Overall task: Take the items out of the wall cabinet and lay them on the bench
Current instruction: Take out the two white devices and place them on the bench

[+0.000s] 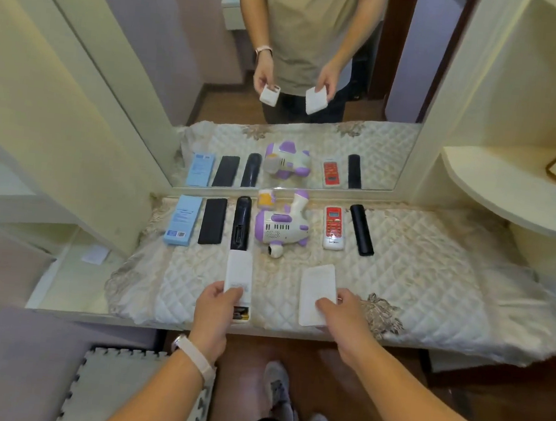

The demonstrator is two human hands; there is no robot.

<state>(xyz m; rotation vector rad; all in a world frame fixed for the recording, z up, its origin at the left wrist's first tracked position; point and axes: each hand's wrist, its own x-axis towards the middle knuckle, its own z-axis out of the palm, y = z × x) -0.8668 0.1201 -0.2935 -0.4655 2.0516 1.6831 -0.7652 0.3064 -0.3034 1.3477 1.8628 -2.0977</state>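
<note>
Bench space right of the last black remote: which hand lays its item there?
Likely right: the right hand holds its white slab nearest that black remote; the left hand holds a white remote further left.

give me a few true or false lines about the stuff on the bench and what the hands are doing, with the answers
1. The left hand holds a white remote with its battery bay open. True.
2. The right hand holds nothing. False: it holds a white flat piece.
3. The blue box lies at the left end of the row. True.
4. The purple and white toy lies at the right end of the row. False: it lies mid-row, and a black remote ends the row on the right.
5. The red remote lies between that toy and that black remote. True.
</note>
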